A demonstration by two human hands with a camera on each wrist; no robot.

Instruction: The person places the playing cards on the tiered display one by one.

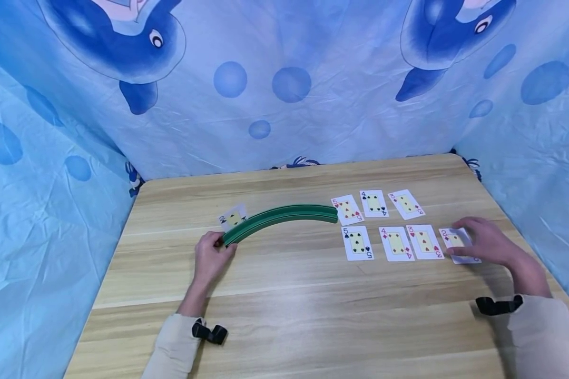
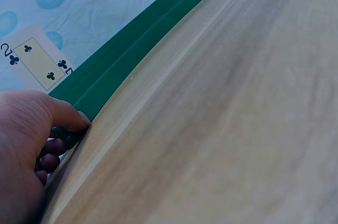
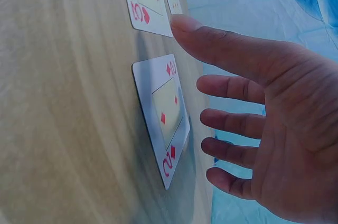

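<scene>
Left grip (image 1: 212,260) clasped on green strip (image 1: 284,213), left end — right grip (image 1: 490,241) loose over diamond two (image 3: 168,112)

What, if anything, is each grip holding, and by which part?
The left grip pinches the curved green strip by its left end; the right grip holds nothing.

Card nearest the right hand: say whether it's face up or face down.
Face up: the two of diamonds shows its red pips in the right wrist view.
</scene>
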